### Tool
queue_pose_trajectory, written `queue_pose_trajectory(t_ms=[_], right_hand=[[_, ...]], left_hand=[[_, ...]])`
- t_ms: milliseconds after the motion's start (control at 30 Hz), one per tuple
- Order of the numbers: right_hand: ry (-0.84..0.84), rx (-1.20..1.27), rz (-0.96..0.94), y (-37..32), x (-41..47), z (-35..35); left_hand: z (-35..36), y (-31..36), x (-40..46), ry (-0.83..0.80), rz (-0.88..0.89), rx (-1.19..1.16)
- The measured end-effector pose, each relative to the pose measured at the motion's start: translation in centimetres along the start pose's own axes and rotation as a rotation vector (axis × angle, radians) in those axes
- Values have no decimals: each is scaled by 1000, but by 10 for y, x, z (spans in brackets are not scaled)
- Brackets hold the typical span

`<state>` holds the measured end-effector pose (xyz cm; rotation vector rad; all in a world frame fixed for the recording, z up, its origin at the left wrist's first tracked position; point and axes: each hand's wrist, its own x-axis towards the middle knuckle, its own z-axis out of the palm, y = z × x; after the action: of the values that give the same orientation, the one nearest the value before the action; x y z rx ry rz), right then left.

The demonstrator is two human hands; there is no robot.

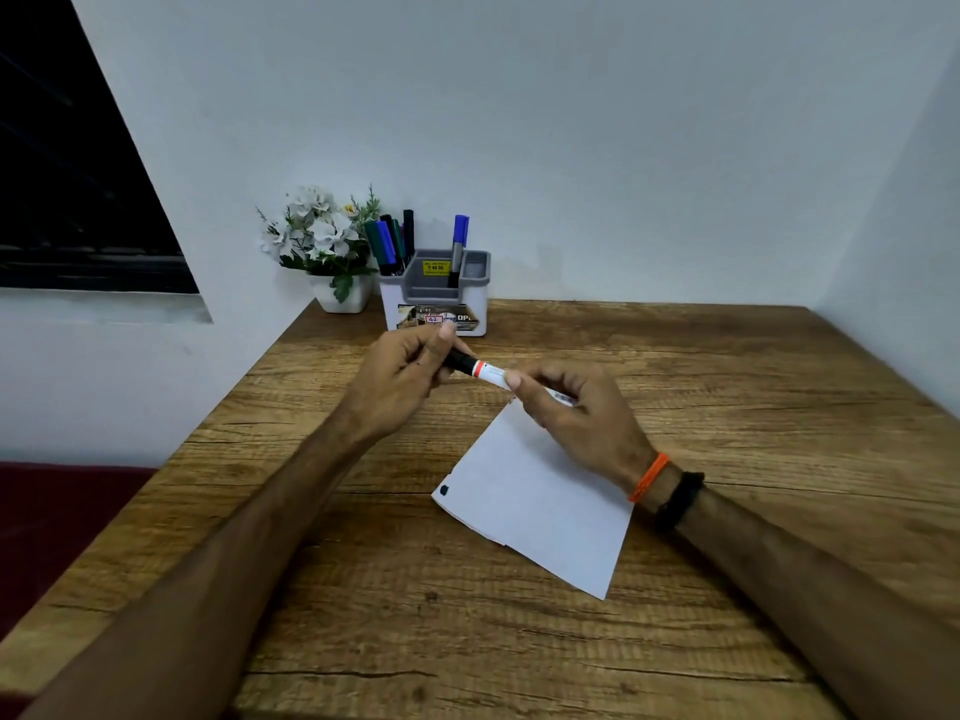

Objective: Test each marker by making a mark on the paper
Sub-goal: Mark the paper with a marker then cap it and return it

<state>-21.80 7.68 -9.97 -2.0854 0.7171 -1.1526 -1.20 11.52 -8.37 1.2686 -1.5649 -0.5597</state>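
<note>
Now both hands up over the worktop (727,407). My left hand (400,387) is curled tight round the black cap end of the marker (480,370); my right hand (576,413) pinches the white barrel, thumb on top near the red band. Marker lies tilted, level with neither edge, held just above the far corner of the paper (535,501). Paper sits skewed on the wood, one dark mark near its left corner, its near corner well short of the front edge. Organizer (435,298) with spare markers (387,241) stands against the wall, flower pot (343,298) just beside it. Bare wood to the right and in front of the sheet.
</note>
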Motion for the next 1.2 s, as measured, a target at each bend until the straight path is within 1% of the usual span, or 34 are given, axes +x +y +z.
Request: queue_pose_trajectory(t_ms=[67, 133, 267, 467, 633, 733, 833, 933, 1033, 1100, 1200], right_hand=[[9, -120, -105, 0, -1, 5], [37, -194, -175, -2, -1, 7], [85, -248, -266, -2, -1, 9], [100, -253, -305, -4, -3, 12], [100, -267, -272, -3, -6, 13], [42, -275, -248, -6, -1, 8], [7, -209, -148, -7, 10, 1], [33, -257, -121, -8, 17, -4], [-13, -274, -95, -16, 19, -8], [-68, -316, -137, -24, 23, -11], [-92, -437, -230, -37, 31, -12]], left_hand=[[8, 1, -1, 67, -4, 40], [15, 2, -2, 121, -22, 31], [21, 1, -1, 179, -56, 72], [22, 4, -1, 176, -58, 177], [26, 5, -2, 173, -29, 188], [21, 9, -1, 160, -22, 75], [14, 14, 1, 158, 16, -24], [13, 18, 3, 216, 33, -108], [12, 29, 6, 291, -3, -270], [10, 40, 10, 293, -10, -312], [11, 50, 17, 256, 1, -259]])
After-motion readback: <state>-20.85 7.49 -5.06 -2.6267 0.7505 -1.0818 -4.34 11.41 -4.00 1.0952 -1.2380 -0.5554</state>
